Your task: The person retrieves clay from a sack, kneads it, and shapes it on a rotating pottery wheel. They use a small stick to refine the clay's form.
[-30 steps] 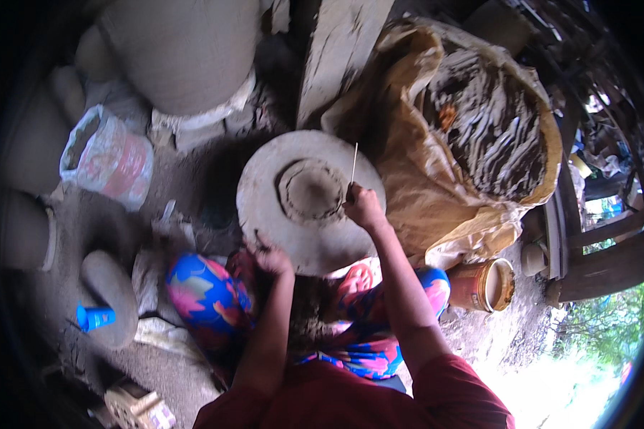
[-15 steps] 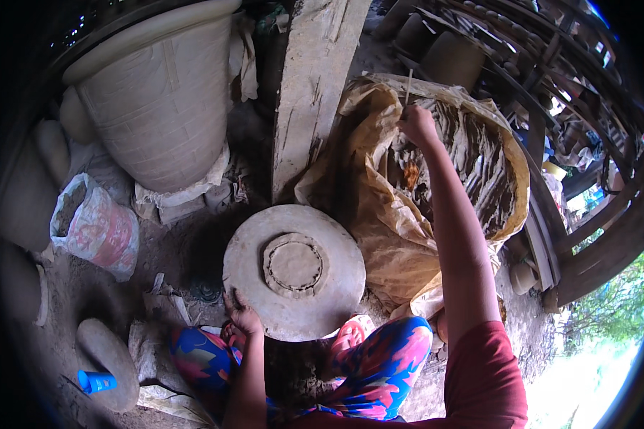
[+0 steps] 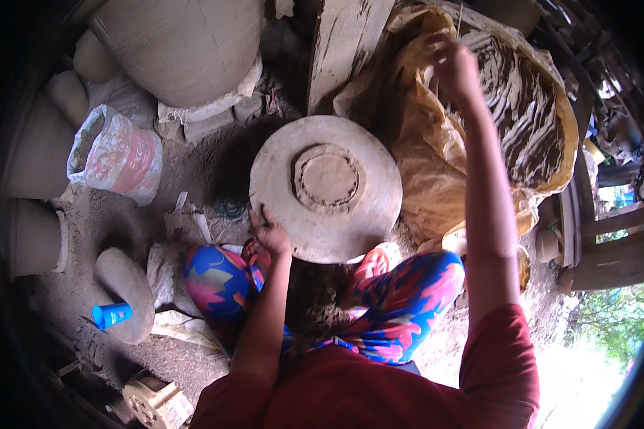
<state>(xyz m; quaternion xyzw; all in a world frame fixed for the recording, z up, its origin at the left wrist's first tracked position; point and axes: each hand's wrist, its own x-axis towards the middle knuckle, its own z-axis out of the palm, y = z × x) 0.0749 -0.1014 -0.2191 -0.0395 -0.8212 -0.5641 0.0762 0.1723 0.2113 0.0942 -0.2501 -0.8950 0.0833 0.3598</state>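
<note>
- Grey clay (image 3: 327,179) lay in a ragged round on the pale disc (image 3: 379,186); that base seemed formed, its rim unfinished, no tall wall above.
- The left hand (image 3: 270,234) touched the disc's near-left edge; whether it clasped it, I couldn't tell.
- The right hand (image 3: 456,68), blurred above the tan sack (image 3: 426,143), gripped a thin stick (image 3: 459,20).
- Print on the white bag (image 3: 122,164) and blue cup (image 3: 112,315) was too small to read.

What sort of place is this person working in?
Probably a pottery workshop: a flat grey-brown clay disc lies on a round grey board, a large grey clay pot stands beyond it to the left, and a tan crinkled sheet surrounds brownish, clay-like strips.
</note>
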